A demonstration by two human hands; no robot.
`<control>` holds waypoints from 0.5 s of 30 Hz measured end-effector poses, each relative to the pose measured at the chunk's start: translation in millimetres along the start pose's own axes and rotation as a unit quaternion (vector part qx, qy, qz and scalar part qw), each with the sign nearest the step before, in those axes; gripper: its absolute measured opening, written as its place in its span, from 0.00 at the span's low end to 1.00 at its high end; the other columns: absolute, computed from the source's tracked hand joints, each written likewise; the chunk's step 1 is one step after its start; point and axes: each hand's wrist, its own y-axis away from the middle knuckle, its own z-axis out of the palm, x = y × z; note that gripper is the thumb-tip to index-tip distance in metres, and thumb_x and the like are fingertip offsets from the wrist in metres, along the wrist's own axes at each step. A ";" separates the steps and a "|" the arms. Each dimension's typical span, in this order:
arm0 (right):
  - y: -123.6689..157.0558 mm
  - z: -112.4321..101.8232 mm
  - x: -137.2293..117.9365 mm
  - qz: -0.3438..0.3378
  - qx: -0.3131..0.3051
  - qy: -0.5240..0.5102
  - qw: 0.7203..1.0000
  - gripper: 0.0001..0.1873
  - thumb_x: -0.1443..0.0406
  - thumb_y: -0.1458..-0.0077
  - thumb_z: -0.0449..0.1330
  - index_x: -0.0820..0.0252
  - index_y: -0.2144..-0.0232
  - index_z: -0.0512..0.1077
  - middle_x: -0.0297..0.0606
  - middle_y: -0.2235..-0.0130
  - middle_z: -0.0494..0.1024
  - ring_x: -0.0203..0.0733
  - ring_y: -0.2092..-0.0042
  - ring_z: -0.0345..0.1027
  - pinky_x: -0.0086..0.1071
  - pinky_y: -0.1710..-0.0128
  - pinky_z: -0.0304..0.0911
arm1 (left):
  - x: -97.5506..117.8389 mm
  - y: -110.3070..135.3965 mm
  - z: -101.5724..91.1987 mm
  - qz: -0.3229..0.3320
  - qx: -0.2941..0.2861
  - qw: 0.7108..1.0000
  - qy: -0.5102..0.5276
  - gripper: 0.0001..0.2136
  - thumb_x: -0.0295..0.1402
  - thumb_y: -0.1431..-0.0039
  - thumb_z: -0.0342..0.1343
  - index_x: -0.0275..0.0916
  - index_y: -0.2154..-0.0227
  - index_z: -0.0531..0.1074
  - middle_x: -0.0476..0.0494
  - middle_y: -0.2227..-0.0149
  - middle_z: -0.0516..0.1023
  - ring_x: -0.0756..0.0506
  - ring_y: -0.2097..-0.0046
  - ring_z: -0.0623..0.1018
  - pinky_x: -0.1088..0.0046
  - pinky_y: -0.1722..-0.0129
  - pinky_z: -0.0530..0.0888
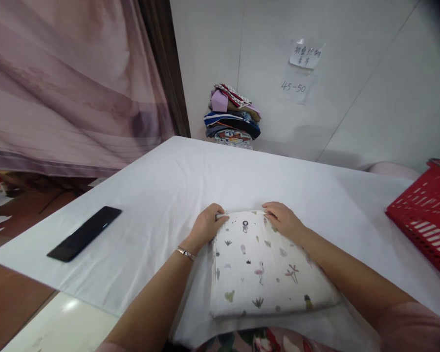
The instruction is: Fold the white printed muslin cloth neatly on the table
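A folded white cloth [264, 264] printed with small flamingos, cacti and plants lies flat on the white table [161, 195] right in front of me. My left hand [205, 226], with a thin bracelet on the wrist, pinches the far left corner of the cloth. At the far right corner, my right hand [284, 220] grips the edge with curled fingers. Both forearms run along the sides of the cloth.
A black phone [85, 233] lies on the table's left part. A red plastic basket [427, 215] stands at the right edge. A pile of folded clothes [232, 115] sits at the table's far edge against the white wall. A pink curtain [66, 83] hangs at left.
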 end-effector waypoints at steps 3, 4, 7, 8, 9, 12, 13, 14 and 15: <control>5.7 3.6 -2.0 -0.051 0.032 0.043 0.997 0.11 0.66 0.41 0.47 0.57 0.66 0.69 0.44 0.54 0.72 0.47 0.51 0.63 0.45 0.52 0.59 | 0.1 0.6 -0.6 0.063 0.000 0.997 -0.047 0.05 0.35 0.45 0.49 0.41 0.67 0.65 0.47 0.65 0.71 0.47 0.62 0.70 0.70 0.61 0.66; 7.3 4.1 -2.5 -0.057 0.038 0.051 0.996 0.11 0.66 0.41 0.47 0.57 0.65 0.69 0.44 0.54 0.72 0.47 0.52 0.63 0.45 0.52 0.59 | 0.0 0.9 -0.6 0.079 0.001 0.995 -0.060 0.04 0.34 0.44 0.49 0.41 0.67 0.65 0.46 0.65 0.71 0.46 0.62 0.70 0.70 0.61 0.66; 9.3 3.1 -3.8 -0.051 0.032 0.051 0.997 0.11 0.66 0.41 0.46 0.57 0.65 0.69 0.44 0.57 0.73 0.47 0.54 0.64 0.45 0.54 0.59 | -0.8 1.4 0.3 0.071 0.009 0.995 -0.062 0.05 0.35 0.44 0.49 0.41 0.68 0.66 0.46 0.65 0.71 0.46 0.62 0.70 0.70 0.61 0.66; 8.8 2.2 -3.9 -0.036 0.026 0.045 0.998 0.11 0.66 0.41 0.47 0.57 0.65 0.69 0.43 0.58 0.74 0.47 0.55 0.65 0.44 0.55 0.59 | -1.2 1.3 0.9 0.045 0.012 0.998 -0.048 0.05 0.36 0.45 0.50 0.41 0.68 0.66 0.47 0.66 0.71 0.46 0.63 0.70 0.71 0.62 0.66; 7.7 1.0 -3.9 -0.013 0.018 0.039 0.999 0.10 0.65 0.41 0.47 0.56 0.65 0.69 0.42 0.60 0.74 0.46 0.57 0.65 0.42 0.56 0.59 | -1.5 0.8 1.6 0.011 0.015 0.999 -0.029 0.06 0.37 0.45 0.50 0.42 0.68 0.66 0.48 0.67 0.71 0.47 0.64 0.71 0.71 0.64 0.66; 1.4 -2.4 -3.0 0.081 -0.019 0.018 0.996 0.09 0.63 0.41 0.48 0.56 0.67 0.68 0.36 0.67 0.75 0.42 0.64 0.67 0.36 0.63 0.60 | -2.2 -2.1 4.5 -0.072 0.017 0.997 0.025 0.08 0.40 0.46 0.51 0.41 0.69 0.67 0.51 0.70 0.71 0.49 0.68 0.70 0.73 0.68 0.65; -1.4 -3.3 -2.5 0.108 -0.037 0.012 0.993 0.08 0.63 0.41 0.49 0.55 0.67 0.68 0.35 0.69 0.75 0.41 0.66 0.67 0.34 0.65 0.59 | -2.4 -3.5 5.6 -0.082 0.019 0.996 0.034 0.08 0.40 0.47 0.51 0.41 0.70 0.68 0.52 0.72 0.71 0.49 0.69 0.70 0.74 0.68 0.65; -4.4 -4.0 -2.0 0.126 -0.054 0.007 0.990 0.09 0.62 0.41 0.49 0.55 0.68 0.67 0.34 0.69 0.75 0.40 0.67 0.67 0.33 0.67 0.58 | -2.5 -4.8 6.6 -0.086 0.022 0.995 0.039 0.08 0.40 0.47 0.51 0.41 0.71 0.68 0.52 0.72 0.71 0.50 0.70 0.69 0.74 0.69 0.64; -7.3 -4.5 -1.5 0.136 -0.068 0.006 0.988 0.09 0.62 0.41 0.48 0.55 0.68 0.68 0.33 0.69 0.75 0.40 0.67 0.67 0.32 0.68 0.58 | -2.6 -6.0 7.5 -0.088 0.025 0.995 0.042 0.08 0.40 0.47 0.51 0.41 0.72 0.68 0.52 0.73 0.70 0.50 0.71 0.69 0.74 0.70 0.64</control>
